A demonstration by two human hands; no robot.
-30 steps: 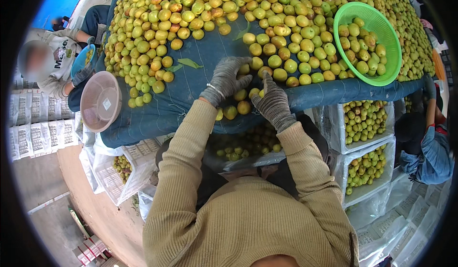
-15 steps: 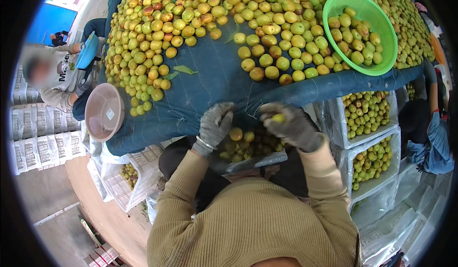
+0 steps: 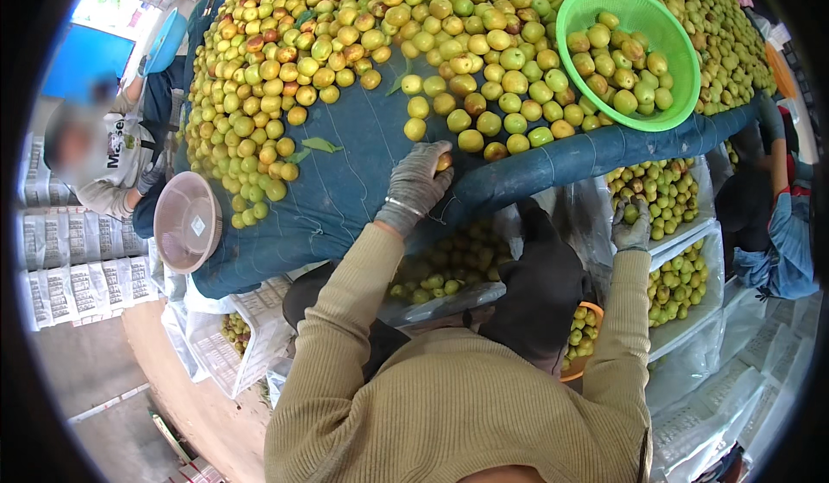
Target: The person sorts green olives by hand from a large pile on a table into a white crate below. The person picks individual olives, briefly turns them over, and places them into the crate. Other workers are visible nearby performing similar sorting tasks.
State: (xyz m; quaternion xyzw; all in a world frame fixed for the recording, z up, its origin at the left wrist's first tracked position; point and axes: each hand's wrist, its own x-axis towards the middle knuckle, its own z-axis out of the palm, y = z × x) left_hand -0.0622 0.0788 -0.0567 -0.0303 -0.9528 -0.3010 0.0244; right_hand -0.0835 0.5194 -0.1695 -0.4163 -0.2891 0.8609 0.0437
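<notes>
Greenish-yellow jujubes (image 3: 496,38), some with reddish-brown patches, are heaped on a table covered with dark blue cloth (image 3: 345,185). My left hand (image 3: 416,185), in a grey glove, is over the cloth near the front edge, its fingers closed on a brownish jujube (image 3: 444,162). Off to the right, my gloved right hand (image 3: 631,231) grips a green jujube (image 3: 630,214) at the near side of a plastic-lined crate of jujubes (image 3: 669,194). Below the table edge, between my legs, another lined crate (image 3: 445,304) holds jujubes, partly in shadow.
A bright green basket (image 3: 691,60) of jujubes rests on the heap. A pinkish basin (image 3: 187,224) sits at the left corner. Beside my right leg is an orange container (image 3: 596,309) of jujubes. One co-worker (image 3: 112,151) is at the left, another (image 3: 768,224) at the right.
My left hand has moved up onto the cloth and now holds a brownish jujube. My right hand has swung right to the side crate. The left co-worker's blue basin has risen.
</notes>
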